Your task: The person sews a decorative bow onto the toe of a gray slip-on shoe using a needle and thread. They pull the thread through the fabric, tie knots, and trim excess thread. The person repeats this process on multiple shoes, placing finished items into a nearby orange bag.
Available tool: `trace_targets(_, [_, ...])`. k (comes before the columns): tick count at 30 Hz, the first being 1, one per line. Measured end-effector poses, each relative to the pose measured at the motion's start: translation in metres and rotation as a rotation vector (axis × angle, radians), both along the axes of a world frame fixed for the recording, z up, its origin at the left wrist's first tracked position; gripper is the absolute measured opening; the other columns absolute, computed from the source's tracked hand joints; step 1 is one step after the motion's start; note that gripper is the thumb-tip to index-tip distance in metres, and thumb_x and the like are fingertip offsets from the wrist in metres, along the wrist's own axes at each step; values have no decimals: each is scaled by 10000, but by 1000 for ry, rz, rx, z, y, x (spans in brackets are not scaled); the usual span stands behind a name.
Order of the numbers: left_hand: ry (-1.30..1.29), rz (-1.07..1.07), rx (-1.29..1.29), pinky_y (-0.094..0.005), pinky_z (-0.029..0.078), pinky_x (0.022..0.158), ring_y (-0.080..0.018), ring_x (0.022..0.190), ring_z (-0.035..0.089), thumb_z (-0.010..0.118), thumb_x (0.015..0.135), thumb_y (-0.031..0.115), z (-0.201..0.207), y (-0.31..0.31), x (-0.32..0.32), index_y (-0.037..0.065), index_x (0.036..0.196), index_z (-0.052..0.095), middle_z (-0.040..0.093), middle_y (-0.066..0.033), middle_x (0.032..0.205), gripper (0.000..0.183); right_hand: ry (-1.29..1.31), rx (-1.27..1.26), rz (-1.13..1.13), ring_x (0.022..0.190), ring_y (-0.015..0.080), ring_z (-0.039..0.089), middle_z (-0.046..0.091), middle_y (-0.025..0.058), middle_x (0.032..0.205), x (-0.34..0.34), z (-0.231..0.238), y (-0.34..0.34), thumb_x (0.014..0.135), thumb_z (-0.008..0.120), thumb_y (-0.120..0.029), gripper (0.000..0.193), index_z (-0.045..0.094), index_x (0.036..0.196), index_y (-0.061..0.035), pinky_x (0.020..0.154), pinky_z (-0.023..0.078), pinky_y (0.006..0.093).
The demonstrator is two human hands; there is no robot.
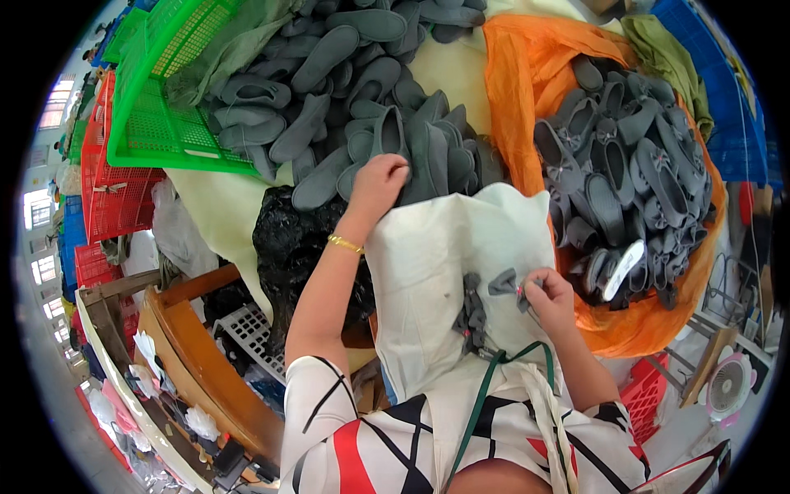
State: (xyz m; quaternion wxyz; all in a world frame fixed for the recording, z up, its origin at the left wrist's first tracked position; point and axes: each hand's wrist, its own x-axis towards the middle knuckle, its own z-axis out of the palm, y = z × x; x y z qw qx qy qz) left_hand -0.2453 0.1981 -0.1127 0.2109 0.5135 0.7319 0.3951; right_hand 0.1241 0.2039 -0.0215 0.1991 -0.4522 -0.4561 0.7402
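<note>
My left hand (380, 188), a gold bracelet at its wrist, is closed on the near end of a grey slip-on shoe (389, 132) at the edge of a large heap. Over my lap, my right hand (550, 298) pinches a small grey fabric bow (504, 282) with a reddish spot at its middle. The fingers partly cover it. Several more grey bows (471, 313) lie bunched on the white apron (420, 272), just left of that hand.
A heap of grey shoes (325, 62) spills from a green crate (177, 136). To the right, an orange sack (514, 99) holds grey shoes with bows (605, 202). Black plastic (284, 239) lies left of my lap; a small fan (730, 385) stands far right.
</note>
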Motion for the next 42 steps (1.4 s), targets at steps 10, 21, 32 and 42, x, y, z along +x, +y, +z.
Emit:
trace_targets(10, [743,-289,-565,-495,381,1024,-297,1041,608,747,786,421,-65,49,-25,44,979,676,671,-120,997,430,-41,129,-18,736,79,612,647,27,854,0,-3,-8,909,639,-49,60,617,959,-24,677,509,231])
trace_targets(21, [774,-16,-563,-461,436,889,-291,850,681,634,766,222,-69,-23,-32,107,704,697,708,-137,791,145,-6,258,11,715,78,614,660,27,830,1,3,-15,920,636,-60,80,614,960,5,665,499,226])
trace_targets(32, [140,273,98,-323,417,524,-172,541,506,676,911,238,141,-96,60,18,755,522,529,-71,600,311,266,387,72,751,77,567,628,10,843,-22,59,-70,923,637,-68,89,621,1005,-37,666,467,224])
trace_targets(42, [-1505,339,93,-262,527,728,-124,826,650,632,944,101,160,-204,191,36,986,638,684,-40,942,77,370,1262,52,669,258,510,548,101,796,-27,62,-98,763,741,0,273,623,1005,-49,590,427,331])
